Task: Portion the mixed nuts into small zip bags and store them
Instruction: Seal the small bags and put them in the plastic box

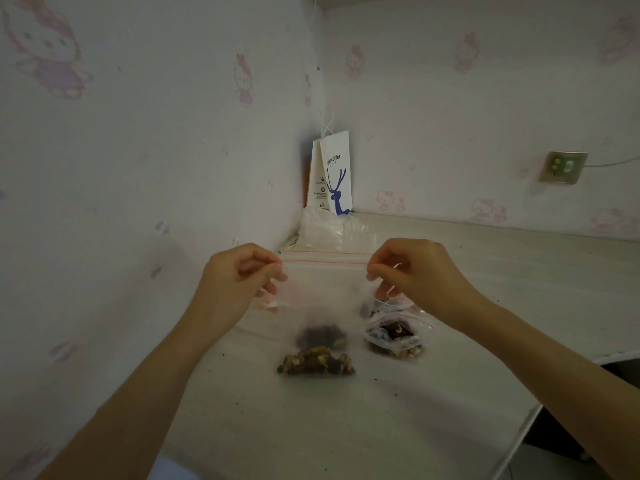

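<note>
Domestic interior, most likely a bedroom or child's room. The two walls meeting at the corner carry pale wallpaper (156, 150) printed with pink cartoon cat figures (244, 83). A white wood-grain surface (502, 271) fits into the corner, and a paper coffee-shop carrier bag (336, 174) with a blue deer stands at its back. A household wall socket (562, 167) with a cable (616, 163) is on the right wall. Small bags of mixed nuts (394, 337) lie on the surface.

Dim, soft light (faint shadows); wide-angle bending at edges; slight blur.
</note>
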